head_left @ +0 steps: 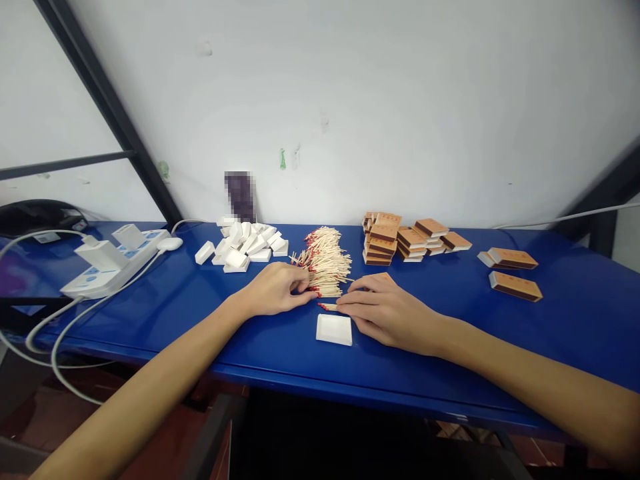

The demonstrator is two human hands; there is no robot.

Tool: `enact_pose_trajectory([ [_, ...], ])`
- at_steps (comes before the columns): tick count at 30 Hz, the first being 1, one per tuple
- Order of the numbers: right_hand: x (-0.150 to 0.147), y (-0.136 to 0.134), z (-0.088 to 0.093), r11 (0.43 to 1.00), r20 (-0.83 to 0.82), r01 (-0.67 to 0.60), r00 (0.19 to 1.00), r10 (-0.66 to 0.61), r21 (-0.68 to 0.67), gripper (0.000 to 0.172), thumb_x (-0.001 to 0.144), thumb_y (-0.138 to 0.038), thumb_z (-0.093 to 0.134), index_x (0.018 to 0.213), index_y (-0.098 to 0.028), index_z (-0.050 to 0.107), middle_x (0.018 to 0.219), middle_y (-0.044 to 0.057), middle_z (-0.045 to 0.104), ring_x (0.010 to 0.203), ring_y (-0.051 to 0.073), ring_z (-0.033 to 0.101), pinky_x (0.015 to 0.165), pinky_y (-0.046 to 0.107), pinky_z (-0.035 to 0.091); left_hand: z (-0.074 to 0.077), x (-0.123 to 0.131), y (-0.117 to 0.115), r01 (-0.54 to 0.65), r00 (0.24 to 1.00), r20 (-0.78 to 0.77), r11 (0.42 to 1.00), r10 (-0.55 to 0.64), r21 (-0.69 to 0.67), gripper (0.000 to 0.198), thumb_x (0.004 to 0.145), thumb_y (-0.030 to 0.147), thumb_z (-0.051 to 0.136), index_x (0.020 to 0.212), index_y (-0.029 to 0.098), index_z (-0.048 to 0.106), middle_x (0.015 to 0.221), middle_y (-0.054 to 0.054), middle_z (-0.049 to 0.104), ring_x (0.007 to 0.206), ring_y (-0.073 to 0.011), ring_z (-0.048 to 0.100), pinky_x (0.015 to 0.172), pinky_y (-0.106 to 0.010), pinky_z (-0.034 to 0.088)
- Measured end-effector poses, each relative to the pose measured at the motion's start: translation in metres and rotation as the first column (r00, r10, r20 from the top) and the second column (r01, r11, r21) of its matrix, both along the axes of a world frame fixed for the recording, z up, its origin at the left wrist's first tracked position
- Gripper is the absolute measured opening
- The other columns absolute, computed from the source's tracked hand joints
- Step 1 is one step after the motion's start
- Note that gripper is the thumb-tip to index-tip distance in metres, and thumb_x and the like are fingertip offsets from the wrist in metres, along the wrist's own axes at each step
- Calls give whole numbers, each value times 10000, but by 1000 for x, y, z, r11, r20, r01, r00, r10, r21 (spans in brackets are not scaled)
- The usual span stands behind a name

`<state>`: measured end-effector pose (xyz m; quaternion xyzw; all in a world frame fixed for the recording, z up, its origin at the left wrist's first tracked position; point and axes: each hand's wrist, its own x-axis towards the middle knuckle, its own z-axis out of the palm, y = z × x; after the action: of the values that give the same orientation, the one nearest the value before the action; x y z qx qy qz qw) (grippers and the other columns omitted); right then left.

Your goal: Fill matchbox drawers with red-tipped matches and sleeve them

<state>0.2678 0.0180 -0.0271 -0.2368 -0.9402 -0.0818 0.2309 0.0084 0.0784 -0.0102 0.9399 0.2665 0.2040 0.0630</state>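
Note:
My left hand [277, 288] rests against the left side of a big pile of red-tipped matches [327, 263]. Its fingers are curled, and the thumb reaches out apart from them to the match heads at the pile's near edge. My right hand [387, 312] lies low over the table with fingers stretched out. The fingertips touch the plain ends of a few separate matches [327, 307] lying in front of the pile. Nearer to me is a white matchbox tray [334, 330], open side up. Behind the right hand, an orange matchbox sleeve [383, 277] is partly hidden.
White trays [245, 247] lie heaped at back left. Brown matchboxes [385, 237] are stacked at back right, with two more matchboxes [515, 285] farther right. A power strip [115, 263] with chargers and white cables occupies the left of the blue table [280, 343].

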Motion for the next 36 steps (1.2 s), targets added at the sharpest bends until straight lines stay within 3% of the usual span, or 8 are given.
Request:
enact_pose_trajectory([
  [4,0,-1,-1,998,-71,64,995,-63,4,225,967,-221,512,1073,-196,710,1065,81,731,990,235,595,841,402,462,0,0,-1,-8,1000,-1,1000,8,14,323,877,375,599,660,183,454,566,54,446,526,-97,388,570,-246,297],
  [8,-6,-10,6,991,-154,84,983,-99,-102,238,978,-233,490,1082,-198,700,1041,88,717,941,213,592,835,388,461,1,0,-1,-12,1000,-4,1000,12,26,298,884,347,566,657,184,461,564,47,448,526,-103,395,565,-252,289],
  [13,-14,-22,8,988,-149,-15,989,-8,-153,227,870,-304,633,1056,-187,691,1002,88,717,910,230,597,806,393,468,2,0,-2,-14,1000,-8,1000,14,19,265,870,286,557,651,185,451,571,46,436,539,-106,388,558,-255,282],
  [20,-12,-25,8,979,-157,-124,983,99,-160,225,865,-275,610,1061,-182,671,1002,80,716,889,208,606,819,379,455,1,0,-2,2,1000,-26,1000,-2,12,291,882,313,583,656,180,456,585,46,453,556,-105,398,574,-250,282],
  [24,-5,-18,11,977,-156,-36,988,3,-212,270,941,-294,520,1149,-181,650,1060,99,694,951,219,595,864,396,436,0,0,-1,15,999,-29,1000,-15,7,302,904,339,577,669,178,476,593,43,471,561,-106,411,584,-248,290],
  [28,-3,-11,11,962,-99,75,990,-104,-261,253,983,-293,467,1100,-209,675,1045,75,701,968,217,598,884,399,415,-2,1,1,25,999,-19,1000,-25,-3,349,925,372,566,658,176,454,581,49,452,547,-99,403,576,-239,286],
  [36,-8,-10,11,947,-65,93,991,-118,-307,274,995,-285,445,1124,-216,676,1075,75,707,1027,237,591,904,415,417,-5,2,2,26,1000,-3,1000,-26,-9,347,939,365,538,660,176,453,568,50,437,527,-98,392,552,-232,272],
])
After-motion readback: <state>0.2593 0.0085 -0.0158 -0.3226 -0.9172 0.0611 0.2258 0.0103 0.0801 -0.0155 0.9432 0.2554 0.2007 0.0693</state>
